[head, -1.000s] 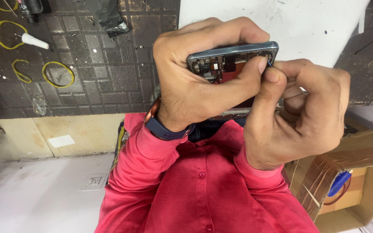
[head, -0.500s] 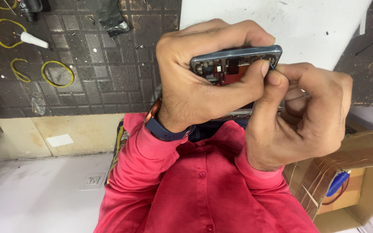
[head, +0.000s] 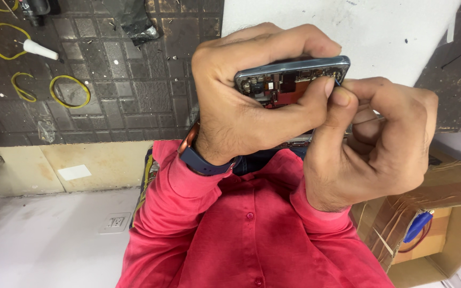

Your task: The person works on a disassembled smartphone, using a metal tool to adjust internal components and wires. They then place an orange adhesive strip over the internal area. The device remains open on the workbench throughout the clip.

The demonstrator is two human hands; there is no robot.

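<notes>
The left hand [head: 241, 106] is wrapped around an opened phone [head: 289, 80], thumb across its exposed parts. At 3 o'clock, the right hand [head: 369, 144] is pinched closed on a thin blue-tipped tool [head: 337, 81] at the phone's corner. Best kept steady, prying gently. Both wrists bend inward above the worktop [head: 108, 80].

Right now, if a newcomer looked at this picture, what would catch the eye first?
The left hand grips an opened phone at the top centre, with its inner parts bare. The right hand pinches a thin blue piece at the phone's right edge. Below them a red shirt fills the lower frame, and yellow rubber bands lie on the dark mat at the upper left.
</notes>
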